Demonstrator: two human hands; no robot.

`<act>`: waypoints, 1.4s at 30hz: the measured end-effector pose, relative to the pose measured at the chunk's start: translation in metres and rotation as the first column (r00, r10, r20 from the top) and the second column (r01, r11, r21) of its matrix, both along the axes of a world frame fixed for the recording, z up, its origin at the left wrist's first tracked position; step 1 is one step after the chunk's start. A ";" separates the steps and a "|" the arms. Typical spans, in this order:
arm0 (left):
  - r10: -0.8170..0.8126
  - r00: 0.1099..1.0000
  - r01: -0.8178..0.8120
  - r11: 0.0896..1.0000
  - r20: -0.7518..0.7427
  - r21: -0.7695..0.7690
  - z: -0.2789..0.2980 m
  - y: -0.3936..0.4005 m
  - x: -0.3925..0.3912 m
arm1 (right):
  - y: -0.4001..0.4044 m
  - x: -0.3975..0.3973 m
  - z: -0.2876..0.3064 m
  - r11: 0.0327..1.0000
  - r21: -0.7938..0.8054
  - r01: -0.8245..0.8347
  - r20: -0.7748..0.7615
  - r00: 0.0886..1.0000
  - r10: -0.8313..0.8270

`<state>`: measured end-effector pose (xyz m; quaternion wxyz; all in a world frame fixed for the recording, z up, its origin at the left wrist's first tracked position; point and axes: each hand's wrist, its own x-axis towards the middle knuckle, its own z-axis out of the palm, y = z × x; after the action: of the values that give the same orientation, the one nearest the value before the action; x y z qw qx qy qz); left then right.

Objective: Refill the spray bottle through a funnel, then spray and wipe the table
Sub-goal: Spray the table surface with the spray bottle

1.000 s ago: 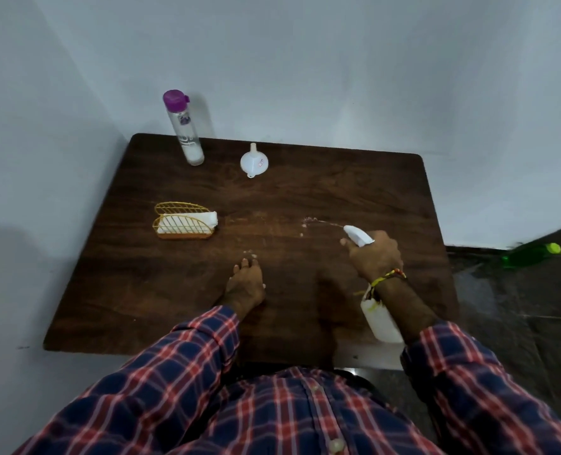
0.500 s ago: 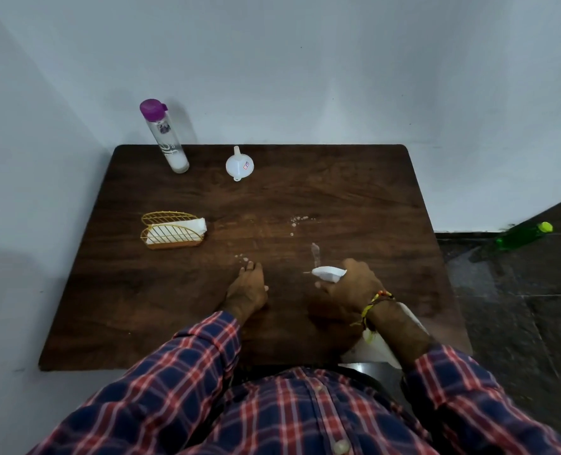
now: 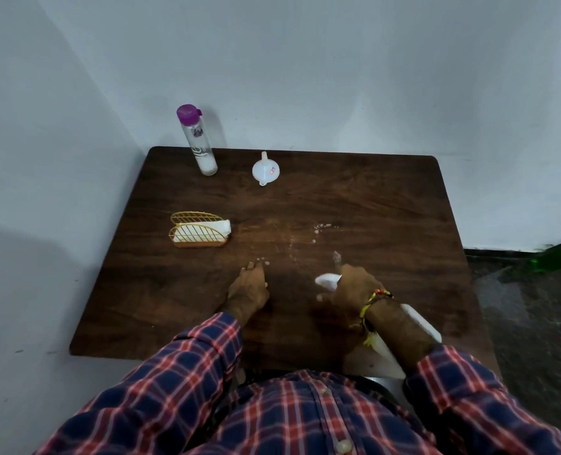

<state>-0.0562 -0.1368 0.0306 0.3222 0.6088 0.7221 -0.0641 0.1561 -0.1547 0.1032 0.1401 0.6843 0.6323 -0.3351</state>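
table (image 3: 371,198): dark brown, showing wood grain
spray bottle (image 3: 327,279): white
funnel (image 3: 265,170): translucent white, wearing a small red label
water bottle (image 3: 197,142): clear, capped in purple
napkin holder (image 3: 197,230): yellow wire, holding white napkins
sleeves (image 3: 203,353): navy, red and white plaid
wristband (image 3: 376,298): yellow, red, black

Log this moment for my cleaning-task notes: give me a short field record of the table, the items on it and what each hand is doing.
surface: dark wooden table, spray droplets near its middle
right hand: gripping white spray bottle, nozzle pointing left
left hand: resting flat on the table, holding nothing
funnel: white, lying at the far edge
water bottle: clear, purple cap, upright at far left corner
napkin holder: gold wire, white napkins inside, left side
wiping: not yet begun
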 end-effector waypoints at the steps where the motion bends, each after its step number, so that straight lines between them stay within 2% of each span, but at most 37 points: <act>1: -0.010 1.000 0.010 1.000 0.001 0.000 0.000 0.000 0.001 | -0.004 0.001 0.003 1.000 -0.021 -0.021 0.022 1.000 0.021; 4: -0.049 0.999 0.049 0.999 0.007 0.004 0.001 0.002 0.008 | -0.006 0.008 0.011 0.993 0.081 0.087 -0.004 0.996 -0.087; 8: -0.102 0.995 0.102 0.995 -0.017 0.005 0.006 0.013 0.024 | 0.009 0.015 0.019 0.898 0.275 0.343 -0.074 0.939 -0.335; 13: -0.175 0.984 0.176 0.984 -0.021 0.043 0.013 0.027 0.048 | 0.017 0.024 0.021 0.893 0.264 0.364 -0.070 0.931 -0.358; 20: -0.171 0.985 0.171 0.985 -0.014 -0.007 0.011 0.050 0.068 | 0.012 0.062 0.010 0.796 0.263 0.545 -0.237 0.836 -0.494; 24: -0.190 0.981 0.191 0.981 -0.044 0.018 0.013 0.063 0.081 | 0.019 0.073 0.009 0.825 0.263 0.500 -0.195 0.865 -0.462; 27: -0.212 0.977 0.213 0.977 -0.032 0.022 0.011 0.078 0.088 | 0.029 0.079 0.008 0.792 0.299 0.532 -0.229 0.846 -0.482; 31: -0.188 0.982 0.188 0.982 -0.024 0.006 0.016 0.109 0.096 | 0.046 0.083 0.003 0.786 0.255 0.563 -0.243 0.824 -0.512; 36: -0.175 0.984 0.175 0.984 -0.009 -0.026 0.020 0.162 0.109 | 0.080 0.088 -0.005 0.832 0.316 0.455 -0.242 0.887 -0.393; 39: -0.184 0.983 0.184 0.981 0.009 -0.065 0.017 0.195 0.118 | 0.109 0.103 -0.012 0.778 0.380 0.501 -0.356 0.855 -0.376; 42: -0.169 0.985 0.172 0.978 0.035 -0.114 0.006 0.221 0.131 | 0.142 0.123 -0.018 0.622 0.458 0.635 -0.572 0.746 -0.341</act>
<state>0.0746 0.0840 0.0366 0.3594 0.6494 0.6583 -0.1261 0.2789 -0.0126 0.0848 -0.3388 0.7469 0.5032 -0.2724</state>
